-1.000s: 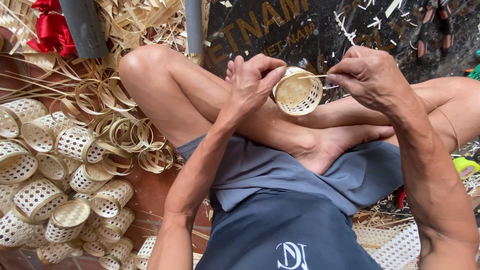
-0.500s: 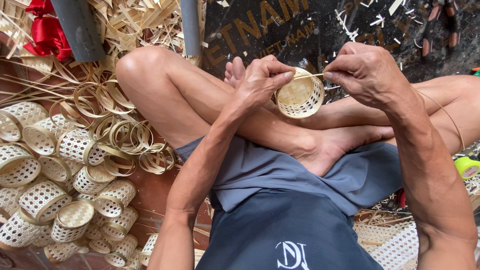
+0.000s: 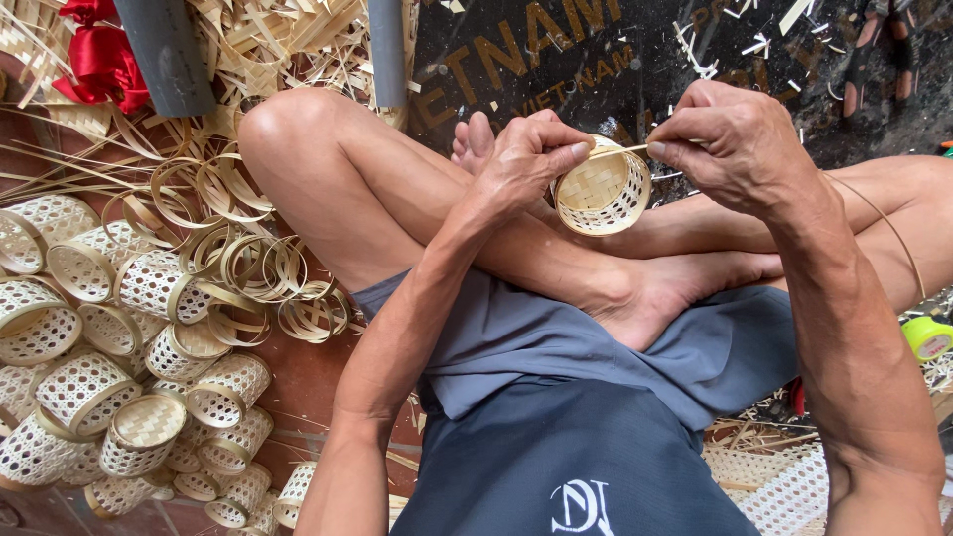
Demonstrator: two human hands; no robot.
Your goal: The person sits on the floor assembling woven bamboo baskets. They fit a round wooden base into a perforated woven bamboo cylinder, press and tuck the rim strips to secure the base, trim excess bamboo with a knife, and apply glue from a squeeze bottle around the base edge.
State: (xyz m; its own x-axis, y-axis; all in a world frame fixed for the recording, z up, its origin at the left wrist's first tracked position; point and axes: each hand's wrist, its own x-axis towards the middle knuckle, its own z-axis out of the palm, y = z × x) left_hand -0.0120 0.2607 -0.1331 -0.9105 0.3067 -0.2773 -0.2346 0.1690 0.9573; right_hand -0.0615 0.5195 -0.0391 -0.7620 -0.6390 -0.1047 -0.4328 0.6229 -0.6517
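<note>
Person sits cross-legged on floor (image 3: 308,382), reddish-brown, littered w/ straw bits. Pile of small woven baskets (image 3: 109,397), open-lattice cylinders, at person's left; coiled bamboo strip rings (image 3: 248,268) just beyond. Above knees, left hand (image 3: 526,159) grips small round basket (image 3: 601,194) by rim; right hand (image 3: 735,144) pinches thin bamboo strip (image 3: 620,151) at rim. Farther: loose shavings, red ribbon (image 3: 99,60), dark mat (image 3: 635,50).

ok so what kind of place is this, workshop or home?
Likely an informal floor-level basket-weaving workspace. Both hands, left hand and right hand, work a small woven basket; a pile of finished baskets, coiled bamboo rings and loose strips lie around the seated person.
</note>
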